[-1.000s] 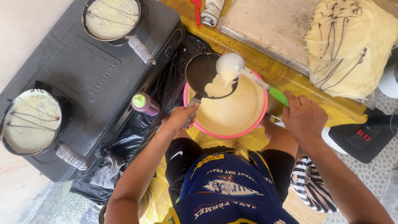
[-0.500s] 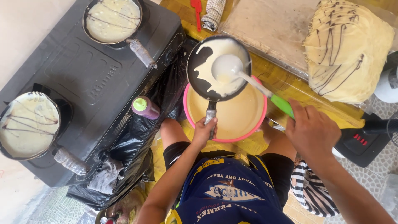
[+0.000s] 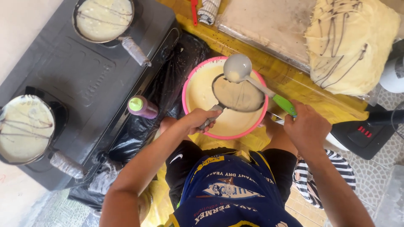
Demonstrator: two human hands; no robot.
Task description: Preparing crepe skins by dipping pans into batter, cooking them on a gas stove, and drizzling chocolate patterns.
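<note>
Light: bright, even daylight — no harsh glare.
Shadows: soft, faint beneath the pink bowl point(image 3: 225, 98).
Focus: centre sharp; the hands slightly soft.
Edges: wide-angle bending — the stove point(image 3: 80, 84) and floor tiles point(image 3: 370, 176) curve outward.

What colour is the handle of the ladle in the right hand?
The ladle handle is bright green, seen in the head view, just above the right hand.

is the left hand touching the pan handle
Touching. The head view shows the left hand with fingers wrapped around the handle of the small dark pan, holding it over the pink bowl.
</note>
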